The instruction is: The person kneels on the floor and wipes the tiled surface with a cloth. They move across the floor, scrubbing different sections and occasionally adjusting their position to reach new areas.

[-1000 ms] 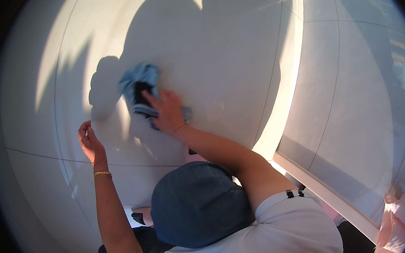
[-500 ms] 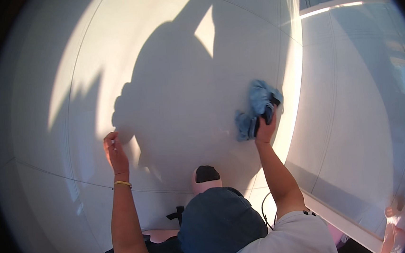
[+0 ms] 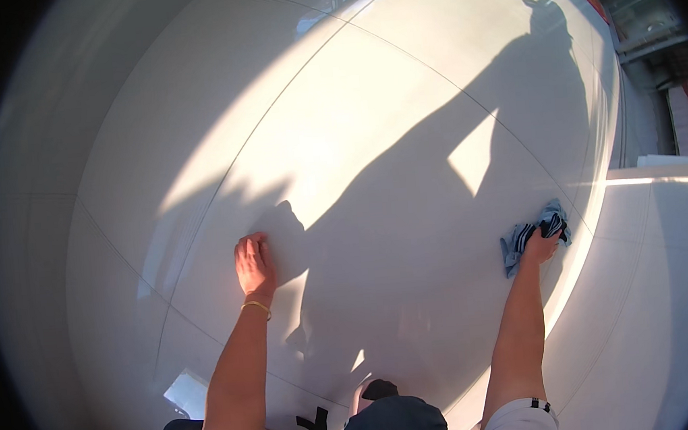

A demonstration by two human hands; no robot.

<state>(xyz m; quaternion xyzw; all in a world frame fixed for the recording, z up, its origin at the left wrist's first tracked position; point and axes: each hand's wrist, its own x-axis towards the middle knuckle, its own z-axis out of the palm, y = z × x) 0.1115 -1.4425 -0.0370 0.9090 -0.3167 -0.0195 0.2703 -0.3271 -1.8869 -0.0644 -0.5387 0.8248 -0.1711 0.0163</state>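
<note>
My right hand (image 3: 542, 246) grips a crumpled cloth (image 3: 513, 252), light blue with black and striped parts, against the white tiled surface (image 3: 312, 120) near its bright right-hand edge. My left hand (image 3: 253, 264) is farther left, low over that surface or touching it, its fingers loosely bent with nothing visible in them; I cannot tell whether it bears on the tiles. A yellow bangle is on the left wrist. Sunlight and my shadow fall across the tiles.
A white ledge (image 3: 655, 263) runs along the right, with metal fittings and frames (image 3: 649, 29) at the upper right, behind a red-brown edge. At the bottom, between my arms, are a dark blue cap (image 3: 389, 426), black straps (image 3: 319, 427) and dark-and-pink footwear (image 3: 374, 390).
The cloth in my right hand has moved from the middle to the right. My left hand has gone farther forward. My view has shifted, showing more tiles and more fittings at upper right.
</note>
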